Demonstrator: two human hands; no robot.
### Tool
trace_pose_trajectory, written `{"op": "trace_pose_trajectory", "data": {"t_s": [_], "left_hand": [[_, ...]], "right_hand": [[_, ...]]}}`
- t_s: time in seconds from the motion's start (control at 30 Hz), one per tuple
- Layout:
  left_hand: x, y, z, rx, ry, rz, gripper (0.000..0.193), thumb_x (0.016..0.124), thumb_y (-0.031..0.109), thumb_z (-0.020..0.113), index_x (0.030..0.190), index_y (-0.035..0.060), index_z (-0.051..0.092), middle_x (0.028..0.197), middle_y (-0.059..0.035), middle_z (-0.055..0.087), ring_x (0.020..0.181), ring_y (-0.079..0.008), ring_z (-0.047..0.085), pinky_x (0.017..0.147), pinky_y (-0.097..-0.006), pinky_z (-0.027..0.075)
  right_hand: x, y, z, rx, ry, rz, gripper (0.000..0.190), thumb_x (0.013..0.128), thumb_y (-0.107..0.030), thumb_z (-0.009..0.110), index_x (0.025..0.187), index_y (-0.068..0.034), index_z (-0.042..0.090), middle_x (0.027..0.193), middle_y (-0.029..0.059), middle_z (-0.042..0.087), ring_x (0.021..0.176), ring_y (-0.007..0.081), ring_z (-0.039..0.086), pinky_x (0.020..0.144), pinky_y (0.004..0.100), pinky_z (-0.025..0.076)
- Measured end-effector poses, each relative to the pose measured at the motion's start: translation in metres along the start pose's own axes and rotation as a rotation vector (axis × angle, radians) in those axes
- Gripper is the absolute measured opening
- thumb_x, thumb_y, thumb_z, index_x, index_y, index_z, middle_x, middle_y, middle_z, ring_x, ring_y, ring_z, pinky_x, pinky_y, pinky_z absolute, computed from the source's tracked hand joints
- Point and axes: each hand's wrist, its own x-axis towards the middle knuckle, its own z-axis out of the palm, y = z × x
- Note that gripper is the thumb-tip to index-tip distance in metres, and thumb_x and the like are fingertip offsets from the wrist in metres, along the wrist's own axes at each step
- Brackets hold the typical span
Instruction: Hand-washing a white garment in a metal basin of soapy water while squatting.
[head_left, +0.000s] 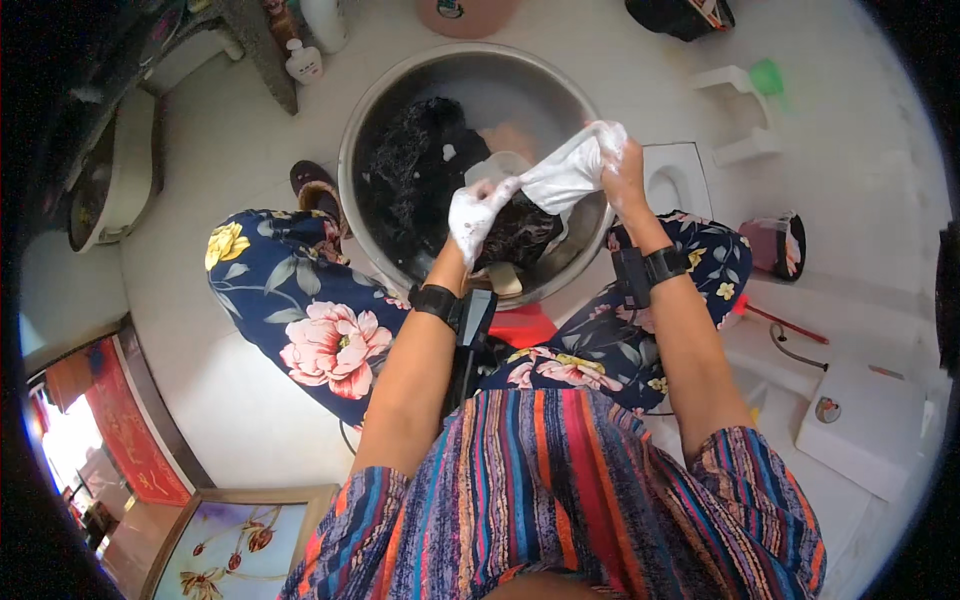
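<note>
A soapy white cloth (566, 174) is stretched between my two hands above a large metal basin (346, 161). My left hand (474, 215), covered in suds, pinches the twisted end of the cloth. On the other side, my right hand (624, 178) grips its wider, foamy end near the basin's right rim. Dark wet fabric (420, 161) fills the left part of the basin, in cloudy water. More dark fabric (521, 232) lies below the cloth, partly hidden by my left hand. A cream-coloured block (505, 279) rests inside the near rim.
Between my knees is a red plastic object (523, 324). A squat toilet (675, 176) lies right of the basin, with a white plastic stand (742, 112) beyond. A white bottle (304, 64) and a pinkish bucket (469, 16) stand behind. A framed picture (232, 544) leans at lower left.
</note>
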Motion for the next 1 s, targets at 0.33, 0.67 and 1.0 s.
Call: {"op": "trace_pose_trajectory", "data": {"t_s": [0.33,0.67,1.0], "left_hand": [[0.005,-0.074,0.009,-0.979,0.162,-0.23,0.024,0.083,0.025,0.043,0.098,0.0073,0.049,0.09,-0.0042,0.054,0.081,-0.0171,0.053,0.073,-0.0281,0.044],[0.015,-0.08,-0.022,-1.368,-0.269,-0.111,0.023,0.082,0.021,0.046,0.098,0.006,0.049,0.093,-0.0077,0.053,0.086,-0.0209,0.052,0.075,-0.0318,0.044],[-0.007,-0.033,-0.002,-1.161,-0.201,-0.121,0.009,0.08,0.016,0.048,0.083,0.0073,0.047,0.079,-0.0032,0.05,0.077,-0.0163,0.05,0.067,-0.0298,0.046]], "right_hand": [[-0.074,-0.043,0.119,-0.086,-0.255,-0.144,0.018,0.073,-0.017,0.051,0.083,-0.003,0.051,0.069,0.0198,0.055,0.065,0.0357,0.054,0.057,0.0419,0.042],[-0.072,-0.105,0.107,0.081,-0.148,-0.273,0.018,0.072,-0.023,0.055,0.068,-0.005,0.056,0.061,0.0184,0.054,0.057,0.034,0.055,0.051,0.0415,0.043],[-0.058,-0.047,0.123,-0.332,-0.299,0.053,0.017,0.069,-0.017,0.051,0.068,-0.001,0.058,0.064,0.0209,0.056,0.061,0.0338,0.057,0.055,0.0412,0.046]]}}
